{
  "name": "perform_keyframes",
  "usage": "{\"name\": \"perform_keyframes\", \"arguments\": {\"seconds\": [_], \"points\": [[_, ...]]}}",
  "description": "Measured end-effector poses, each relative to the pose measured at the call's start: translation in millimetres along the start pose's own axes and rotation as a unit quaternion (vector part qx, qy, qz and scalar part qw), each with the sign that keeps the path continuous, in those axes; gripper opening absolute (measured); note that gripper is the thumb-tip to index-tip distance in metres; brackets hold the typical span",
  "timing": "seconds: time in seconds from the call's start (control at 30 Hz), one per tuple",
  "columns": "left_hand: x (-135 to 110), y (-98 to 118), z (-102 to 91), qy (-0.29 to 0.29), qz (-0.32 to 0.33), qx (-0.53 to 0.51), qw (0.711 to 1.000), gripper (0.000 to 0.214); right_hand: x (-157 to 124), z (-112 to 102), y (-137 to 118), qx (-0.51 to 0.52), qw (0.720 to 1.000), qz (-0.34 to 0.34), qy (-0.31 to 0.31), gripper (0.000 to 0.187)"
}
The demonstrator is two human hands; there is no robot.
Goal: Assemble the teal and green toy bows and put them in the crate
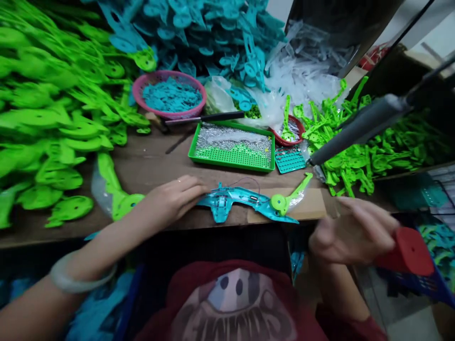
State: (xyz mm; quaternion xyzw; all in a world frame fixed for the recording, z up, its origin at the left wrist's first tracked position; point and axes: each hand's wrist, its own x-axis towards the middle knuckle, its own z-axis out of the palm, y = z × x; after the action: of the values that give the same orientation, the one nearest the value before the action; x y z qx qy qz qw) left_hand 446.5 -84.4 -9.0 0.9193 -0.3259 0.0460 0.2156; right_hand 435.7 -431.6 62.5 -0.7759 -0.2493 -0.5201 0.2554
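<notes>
My left hand [177, 196] is closed on the left end of a blue plastic toy shell [238, 196], which lies open side up along the table's front edge. A thin wire and small fittings show inside the shell. On its right end sits a green arm [280, 204] with a clear plastic blade. My right hand [355, 232] is raised off the table at the right, smeared by motion, so its grip cannot be made out. Behind its fingers is a flat red piece [414, 251]. Under my left forearm lies another green arm [122, 203] with a clear blade.
A green tray [231, 163] of small metal screws stands mid-table. A grey electric screwdriver [359, 128] hangs at the right. Green parts [39, 99] heap up at left, blue parts [213, 28] at back. A pink basket [168, 113] and a knife [204, 118] lie behind.
</notes>
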Motion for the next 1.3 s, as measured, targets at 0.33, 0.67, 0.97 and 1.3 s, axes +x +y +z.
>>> {"name": "perform_keyframes", "arguments": {"seconds": [0.33,0.67,0.97,1.3], "points": [[1,6,-15.0,0.029,0.001,-0.13,0.991,0.024,6,92,-13,-0.012,0.796,-0.02,-0.605,0.021],[25,34,1.5,0.106,-0.123,-0.306,0.938,0.019,-10,91,-14,0.232,0.761,0.022,-0.605,0.015],[27,45,5.4,0.189,0.009,-0.159,0.969,0.014,-20,107,-5,0.27,0.804,0.319,-0.423,0.016],[37,57,17.1,0.225,-0.08,-0.128,0.962,0.009,-10,107,-10,0.243,0.749,0.049,-0.615,0.019]]}}
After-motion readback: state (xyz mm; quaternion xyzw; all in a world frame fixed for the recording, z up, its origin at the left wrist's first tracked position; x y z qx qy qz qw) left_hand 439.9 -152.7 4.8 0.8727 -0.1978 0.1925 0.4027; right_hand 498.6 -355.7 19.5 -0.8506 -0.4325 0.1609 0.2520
